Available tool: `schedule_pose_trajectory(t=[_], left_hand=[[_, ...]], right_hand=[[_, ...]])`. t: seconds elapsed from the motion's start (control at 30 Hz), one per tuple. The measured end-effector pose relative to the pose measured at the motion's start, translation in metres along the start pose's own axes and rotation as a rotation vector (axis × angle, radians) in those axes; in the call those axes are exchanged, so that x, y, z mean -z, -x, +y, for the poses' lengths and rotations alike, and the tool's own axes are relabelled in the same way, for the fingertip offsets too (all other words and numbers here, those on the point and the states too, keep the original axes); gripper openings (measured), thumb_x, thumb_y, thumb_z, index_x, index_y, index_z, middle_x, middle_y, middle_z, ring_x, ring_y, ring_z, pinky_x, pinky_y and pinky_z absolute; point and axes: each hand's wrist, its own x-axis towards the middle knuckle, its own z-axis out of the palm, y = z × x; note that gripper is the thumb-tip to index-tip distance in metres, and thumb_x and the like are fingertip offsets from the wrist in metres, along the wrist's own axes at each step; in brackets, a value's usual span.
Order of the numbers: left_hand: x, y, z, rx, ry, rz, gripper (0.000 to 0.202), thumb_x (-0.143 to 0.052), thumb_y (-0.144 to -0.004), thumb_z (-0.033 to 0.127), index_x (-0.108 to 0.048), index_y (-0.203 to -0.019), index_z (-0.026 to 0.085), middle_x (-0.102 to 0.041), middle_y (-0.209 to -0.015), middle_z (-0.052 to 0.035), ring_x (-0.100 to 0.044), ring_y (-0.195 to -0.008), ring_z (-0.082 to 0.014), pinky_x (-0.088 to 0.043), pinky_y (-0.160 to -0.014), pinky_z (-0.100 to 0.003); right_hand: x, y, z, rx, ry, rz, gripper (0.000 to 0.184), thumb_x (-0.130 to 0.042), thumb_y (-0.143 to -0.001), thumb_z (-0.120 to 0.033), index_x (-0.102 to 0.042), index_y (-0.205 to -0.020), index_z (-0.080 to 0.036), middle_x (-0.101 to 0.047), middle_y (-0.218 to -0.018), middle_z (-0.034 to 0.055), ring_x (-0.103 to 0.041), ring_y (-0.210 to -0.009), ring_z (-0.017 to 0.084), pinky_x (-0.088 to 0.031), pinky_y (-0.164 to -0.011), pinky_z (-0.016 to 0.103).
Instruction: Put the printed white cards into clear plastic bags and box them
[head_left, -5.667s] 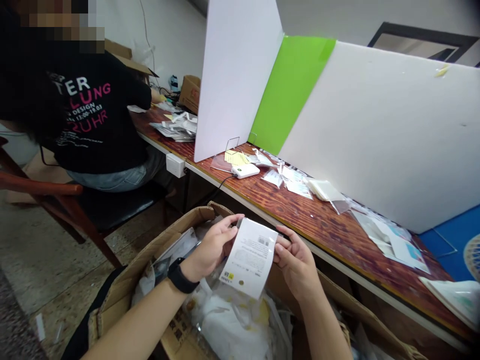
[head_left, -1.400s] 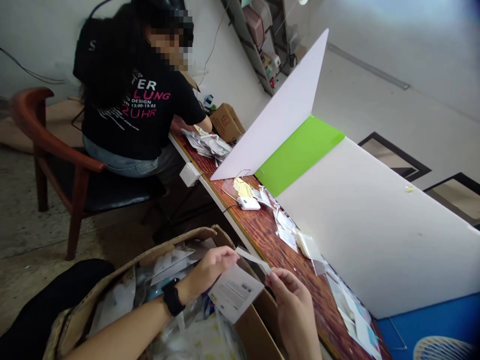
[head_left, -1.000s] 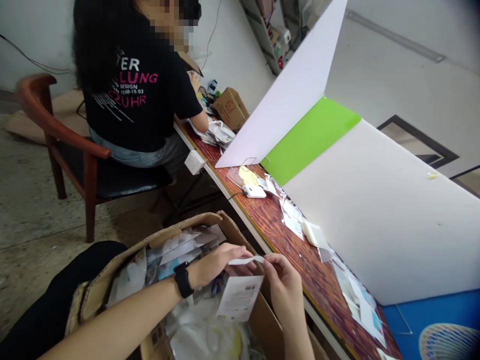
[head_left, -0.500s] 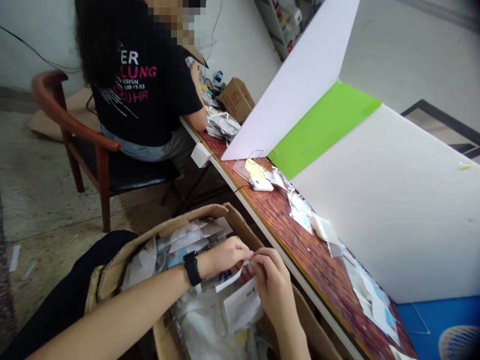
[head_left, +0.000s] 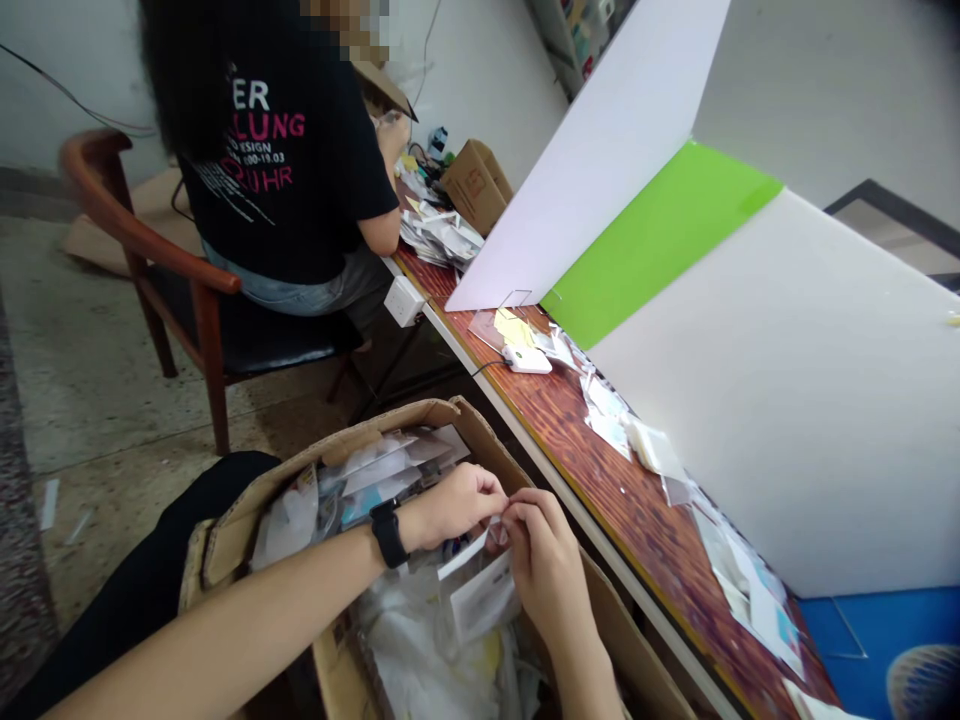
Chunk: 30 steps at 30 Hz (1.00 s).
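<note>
1. Left hand (head_left: 452,508), black wristband (head_left: 388,534) on its wrist, and right hand (head_left: 541,560) meet at the fingertips; fingers of both closed, pinching a narrow white strip (head_left: 465,555);
2. white printed card (head_left: 485,600) sits just below the fingers, above an open cardboard box (head_left: 390,428);
3. box packed with plastic packets (head_left: 367,478); wooden table (head_left: 645,520) just right, loose papers (head_left: 607,415) on it;
4. seated person (head_left: 285,180) in black T-shirt farther along the table, working on a paper pile (head_left: 442,240).
</note>
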Motion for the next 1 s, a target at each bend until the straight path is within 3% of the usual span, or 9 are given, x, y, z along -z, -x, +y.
schedule_pose_trajectory(t=[0.37,0.73,1.0], left_hand=[[-0.001,-0.002,-0.001,0.007,-0.04,0.027,0.013,-0.053,-0.071,0.022,-0.055,-0.059,0.017,-0.059,-0.049,0.0017,-0.055,-0.045,-0.0132,-0.042,-0.045,-0.025],[-0.002,-0.003,-0.002,0.049,0.007,0.069,0.011,-0.055,-0.071,0.024,-0.053,-0.062,0.018,-0.052,-0.046,0.0053,-0.053,-0.047,-0.0118,-0.044,-0.049,-0.024],[-0.003,-0.007,-0.002,0.079,0.079,0.078,0.009,-0.054,-0.068,0.022,-0.051,-0.061,0.017,-0.056,-0.052,0.0043,-0.056,-0.045,-0.0111,-0.044,-0.045,-0.023]], right_hand=[[0.0,0.003,0.002,0.009,0.025,-0.057,0.024,-0.039,-0.078,0.003,-0.049,-0.086,-0.017,-0.05,-0.097,0.0082,-0.048,-0.088,0.02,-0.043,-0.077,0.037],[0.004,0.003,-0.007,0.017,0.044,-0.052,0.019,-0.039,-0.084,-0.001,-0.048,-0.085,-0.018,-0.05,-0.096,0.0076,-0.048,-0.086,0.019,-0.042,-0.076,0.035],[0.009,0.004,-0.015,0.003,0.001,-0.079,0.017,-0.04,-0.087,-0.004,-0.046,-0.082,-0.019,-0.054,-0.087,0.0056,-0.05,-0.08,0.018,-0.04,-0.071,0.031]])
